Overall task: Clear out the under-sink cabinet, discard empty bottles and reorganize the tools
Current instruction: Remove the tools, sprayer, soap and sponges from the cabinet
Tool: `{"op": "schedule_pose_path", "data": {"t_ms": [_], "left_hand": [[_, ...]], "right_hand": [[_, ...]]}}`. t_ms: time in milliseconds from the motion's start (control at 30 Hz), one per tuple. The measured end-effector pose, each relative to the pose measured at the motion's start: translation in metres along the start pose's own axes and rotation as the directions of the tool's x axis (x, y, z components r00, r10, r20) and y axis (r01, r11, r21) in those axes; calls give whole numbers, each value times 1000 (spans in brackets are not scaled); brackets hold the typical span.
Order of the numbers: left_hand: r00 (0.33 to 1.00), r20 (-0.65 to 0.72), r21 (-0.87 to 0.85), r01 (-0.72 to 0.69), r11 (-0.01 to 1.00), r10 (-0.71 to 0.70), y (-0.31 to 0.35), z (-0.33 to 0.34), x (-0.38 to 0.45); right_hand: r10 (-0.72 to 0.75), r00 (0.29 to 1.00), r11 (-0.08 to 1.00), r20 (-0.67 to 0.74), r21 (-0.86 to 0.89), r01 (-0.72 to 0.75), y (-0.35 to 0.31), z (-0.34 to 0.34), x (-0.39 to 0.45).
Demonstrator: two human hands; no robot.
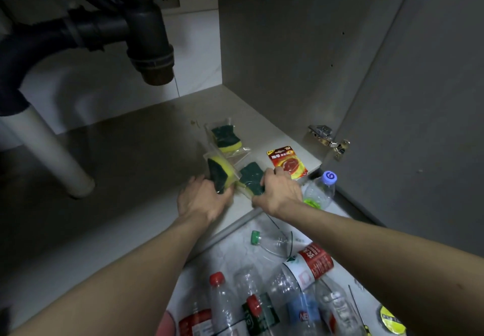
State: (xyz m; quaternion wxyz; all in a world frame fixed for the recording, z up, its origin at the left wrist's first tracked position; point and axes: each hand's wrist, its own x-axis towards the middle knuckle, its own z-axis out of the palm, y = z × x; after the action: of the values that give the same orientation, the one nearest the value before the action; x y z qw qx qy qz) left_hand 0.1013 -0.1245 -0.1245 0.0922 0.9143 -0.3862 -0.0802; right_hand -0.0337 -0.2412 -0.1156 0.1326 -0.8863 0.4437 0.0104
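Observation:
Inside the cabinet, my left hand [201, 199] grips a wrapped yellow-and-green sponge [219, 172] near the front edge of the cabinet floor [146, 157]. Right beside it, my right hand [279, 193] holds a second wrapped sponge [250, 181], green side up. A third wrapped sponge [224, 138] lies further back. An orange-red blister pack [287, 162] lies at the floor's right front corner. Several empty plastic bottles [288, 291] lie on the room floor below my arms.
A black drain trap [146, 39] hangs at upper left, with a white pipe [52, 152] running down to the cabinet floor. The open door [424, 100] and its hinge [328, 139] stand at right. A clear bottle with a purple cap [320, 187] stands by the door.

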Motion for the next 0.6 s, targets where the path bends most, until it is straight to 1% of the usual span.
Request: {"op": "schedule_pose_path", "data": {"t_ms": [100,233,300,433,500,600], "left_hand": [[997,-65,-79,33,996,-38,6,-6,4],[996,-75,-178,23,984,-37,14,-17,7],[997,-81,-198,-9,980,-8,20,-25,6],[992,-54,-237,-123,964,114,39,-48,-4],[990,-42,-289,-142,947,136,51,-50,-24],[990,-30,-362,-141,921,140,71,-30,-75]], "right_hand": [[4,1000,995,-24,103,-2,6,-1,-6],[-15,1000,965,-25,263,21,24,-4,-26],[-9,1000,951,-23,308,15,37,-7,-41],[-4,1000,920,-28,392,14,70,-19,-82],[1,1000,900,-29,436,12,88,-28,-105],[36,998,884,-48,467,-10,123,-42,-145]]}}
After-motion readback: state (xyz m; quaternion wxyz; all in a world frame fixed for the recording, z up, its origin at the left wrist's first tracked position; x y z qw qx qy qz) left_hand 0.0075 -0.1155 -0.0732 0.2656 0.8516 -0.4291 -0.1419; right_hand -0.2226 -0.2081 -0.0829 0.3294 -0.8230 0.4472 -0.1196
